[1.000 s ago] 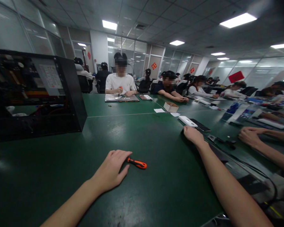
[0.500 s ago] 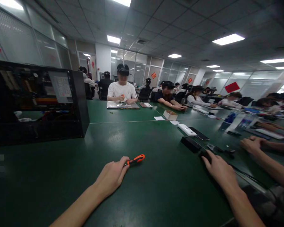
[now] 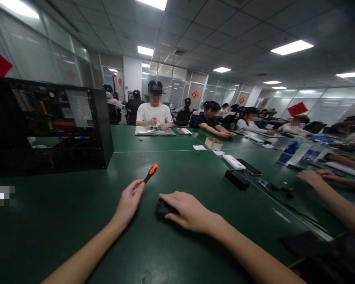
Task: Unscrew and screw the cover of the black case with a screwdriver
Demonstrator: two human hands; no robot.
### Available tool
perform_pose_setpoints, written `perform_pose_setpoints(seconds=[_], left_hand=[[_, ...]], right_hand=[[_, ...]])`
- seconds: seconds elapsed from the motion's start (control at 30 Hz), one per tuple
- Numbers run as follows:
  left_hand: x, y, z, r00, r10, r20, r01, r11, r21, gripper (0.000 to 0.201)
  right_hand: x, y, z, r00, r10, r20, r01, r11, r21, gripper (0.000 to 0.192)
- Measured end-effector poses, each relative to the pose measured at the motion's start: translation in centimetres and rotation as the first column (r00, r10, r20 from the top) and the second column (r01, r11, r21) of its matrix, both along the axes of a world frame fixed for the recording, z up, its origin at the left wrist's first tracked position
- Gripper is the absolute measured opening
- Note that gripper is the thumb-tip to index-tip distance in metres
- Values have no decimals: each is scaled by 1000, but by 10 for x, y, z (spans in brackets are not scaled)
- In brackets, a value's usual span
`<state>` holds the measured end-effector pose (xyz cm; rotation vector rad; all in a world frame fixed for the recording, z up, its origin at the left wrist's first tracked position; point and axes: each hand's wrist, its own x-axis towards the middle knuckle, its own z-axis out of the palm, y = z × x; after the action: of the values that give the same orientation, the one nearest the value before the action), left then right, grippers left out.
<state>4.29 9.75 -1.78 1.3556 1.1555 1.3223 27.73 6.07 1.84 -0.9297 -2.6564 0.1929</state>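
- One orange-and-black tool [image 3: 151,173], in front of us near mid-view, handle slanting up and away over the worktop [image 3: 130,248]; its near end is hidden in our fingers.
- One left hand [image 3: 132,199] on it: fingers and thumb pinched together around the tool's near end.
- One black block [image 3: 162,210], right of the tool and apart from it; resting or just lifted, we can't tell.
- One right hand [image 3: 189,209] on the block: palm down, fingers over the top, thumb along the near side, part-curled around it.
- One black box [image 3: 236,179] farther right, lying on the worktop, touched by neither of our hands.
- Just beyond the box, two flat items side by side: one white device [image 3: 234,162], one black slab [image 3: 249,167].
- Past those, one small open-topped box [image 3: 213,143] and two white paper pieces [image 3: 199,147].
- One black computer case [image 3: 102,130] at left, innards showing.
- Across from us, one person in a white shirt [image 3: 154,113], two hands over one flat panel [image 3: 155,132].
- At our right, two hands of a co-worker [image 3: 310,177], well apart from ours.
- More people seated behind; too small for us to count.
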Motion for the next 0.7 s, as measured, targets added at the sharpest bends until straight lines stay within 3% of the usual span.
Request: perform_pose_setpoints(seconds=[0.1,0.2,0.3,0.37,0.57,0.7], left_hand=[[-1,-2,5,999,43,12,-44,998,41,62],[-4,-8,11,998,59,-19,-58,996,70,56],[-5,-13,14,998,23,-51,-20,998,52,52],[-6,-14,13,995,-28,-93,32,999,41,47],[-9,-13,10,968,-196,-158,200,980,13,38],[-11,-13,11,947,-252,-197,252,967,-28,41]], right_hand=[[-46,13,-14,990,124,-62,-122,992,29,55],[-65,18,-28,944,137,-299,-144,990,-3,48],[-61,18,-34,747,-56,-662,-102,975,-197,38],[-55,19,-36,585,-215,-782,-106,936,-337,34],[-53,31,-47,347,-491,-800,-254,772,-583,41],[-56,39,-50,257,-606,-753,-305,689,-658,48]])
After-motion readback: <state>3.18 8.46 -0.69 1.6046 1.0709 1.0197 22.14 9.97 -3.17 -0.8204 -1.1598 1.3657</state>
